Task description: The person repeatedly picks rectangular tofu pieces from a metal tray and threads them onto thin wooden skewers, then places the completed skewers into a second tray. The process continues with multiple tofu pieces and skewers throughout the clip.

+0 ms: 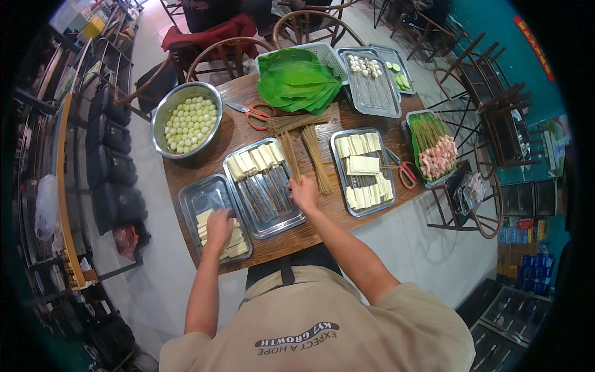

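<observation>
My left hand [219, 229] reaches down on the pale rectangular tofu-like pieces [236, 249] in the lower-left metal tray [186, 195]; its fingertips are partly hidden, so whether it grips one cannot be told. My right hand [304, 191] touches the lower end of a bundle of thin wooden skewers [289, 156], by the right edge of the middle tray [274, 230]. In that tray a row of skewered pale pieces [256, 160] lies along the far side. More skewers [316, 160] lie to the right of my right hand. A third tray [363, 214] holds more pale skewered pieces [364, 165].
A metal bowl [160, 146] of small round pale items stands far left. Red-handled scissors [257, 114], green leaves [300, 76] on a white basket and a tray [376, 109] of skewered mushrooms lie beyond. Right are more scissors [407, 176] and skewered meat [437, 157]. Chairs [223, 56] stand behind.
</observation>
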{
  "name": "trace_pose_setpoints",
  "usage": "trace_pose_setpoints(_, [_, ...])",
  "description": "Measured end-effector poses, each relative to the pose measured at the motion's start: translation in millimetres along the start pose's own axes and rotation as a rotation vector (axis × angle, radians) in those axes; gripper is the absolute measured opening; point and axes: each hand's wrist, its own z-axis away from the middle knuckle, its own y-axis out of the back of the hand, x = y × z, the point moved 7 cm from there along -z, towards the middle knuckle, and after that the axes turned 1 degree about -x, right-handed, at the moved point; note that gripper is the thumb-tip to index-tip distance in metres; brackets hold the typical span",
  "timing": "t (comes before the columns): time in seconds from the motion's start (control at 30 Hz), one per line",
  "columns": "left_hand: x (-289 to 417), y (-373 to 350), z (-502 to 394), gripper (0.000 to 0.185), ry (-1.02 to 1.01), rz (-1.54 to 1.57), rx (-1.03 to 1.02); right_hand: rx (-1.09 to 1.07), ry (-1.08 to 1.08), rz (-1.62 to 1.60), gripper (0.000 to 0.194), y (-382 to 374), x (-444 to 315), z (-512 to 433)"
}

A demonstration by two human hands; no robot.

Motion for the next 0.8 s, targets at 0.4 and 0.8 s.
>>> trace_pose_setpoints(0.4, [-4,-6,-10,0.031,0.034,0.016,-0.415,-0.107,0.018,-0.205,0.022,14,15,16])
trace_pose_setpoints(0.8, [19,-1,-18,0.028,-0.079,-0.138,-0.308,-0.197,-0.119,-0.474,0.019,-8,22,22])
